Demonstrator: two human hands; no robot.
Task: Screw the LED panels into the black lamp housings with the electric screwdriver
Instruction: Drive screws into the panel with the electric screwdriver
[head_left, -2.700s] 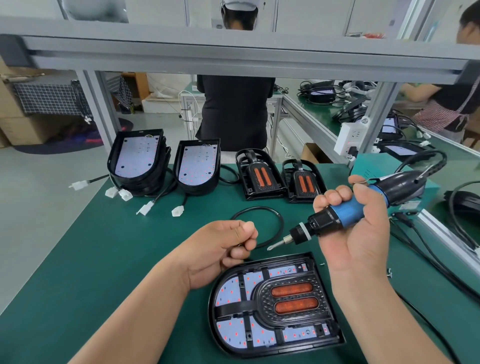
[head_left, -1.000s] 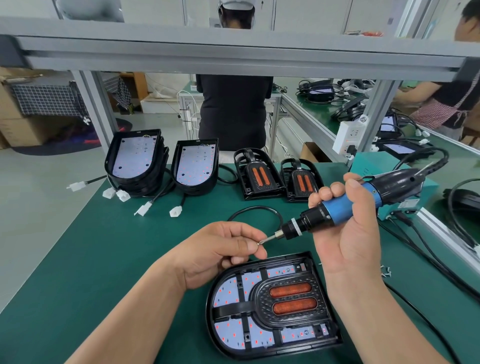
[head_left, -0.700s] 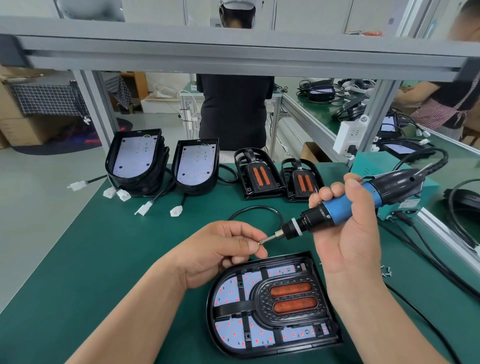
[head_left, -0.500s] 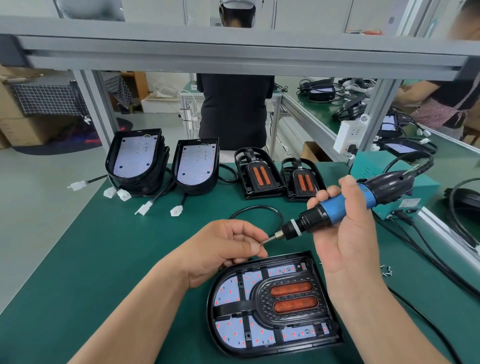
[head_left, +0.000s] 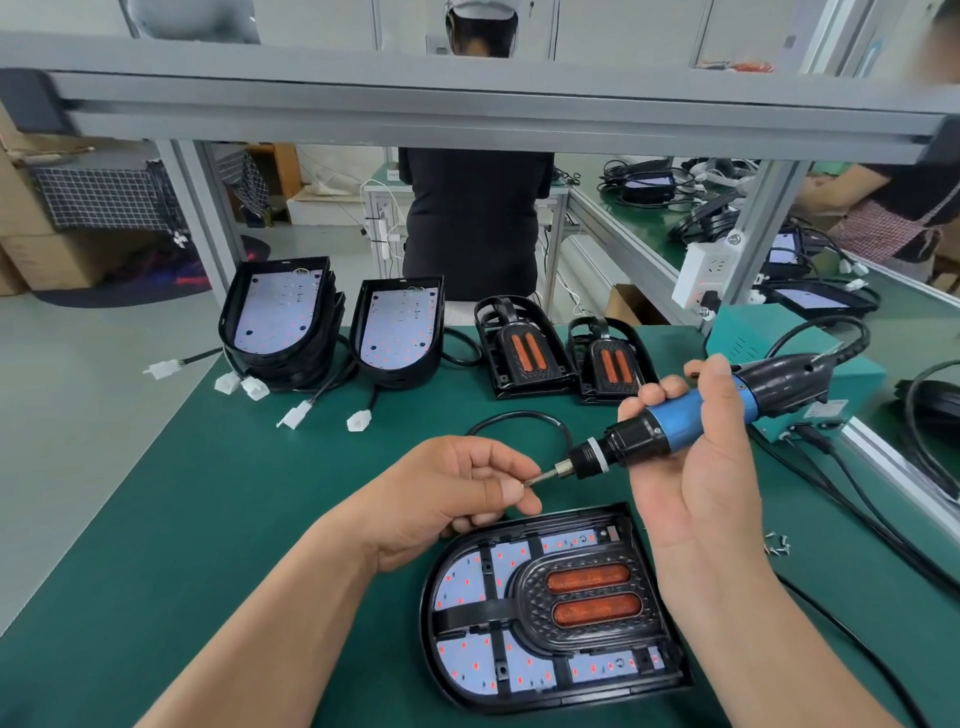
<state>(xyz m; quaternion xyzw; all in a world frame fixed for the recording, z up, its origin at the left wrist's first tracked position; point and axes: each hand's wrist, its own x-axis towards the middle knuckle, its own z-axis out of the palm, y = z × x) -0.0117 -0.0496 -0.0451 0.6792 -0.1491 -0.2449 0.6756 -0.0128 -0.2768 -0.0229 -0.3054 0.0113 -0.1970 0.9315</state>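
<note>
A black lamp housing (head_left: 550, 608) with a white LED panel and two orange strips lies flat on the green table near me. Above it my right hand (head_left: 696, 483) grips the blue and black electric screwdriver (head_left: 691, 415), held almost level with its bit pointing left. My left hand (head_left: 457, 493) pinches a small screw against the bit's tip, thumb and forefinger closed on it. The screw itself is barely visible between the fingertips.
At the back of the green mat (head_left: 218, 509) lean a stack of housings with LED panels (head_left: 283, 322), another single one (head_left: 397, 330), and two black covers with orange strips (head_left: 522, 348), (head_left: 610, 364). Loose screws (head_left: 777, 543) and black cables lie right. A teal box (head_left: 769, 348) stands behind the screwdriver.
My left hand has come up to the screwdriver's bit and holds a screw against its tip. The screwdriver has shifted slightly left and down toward it.
</note>
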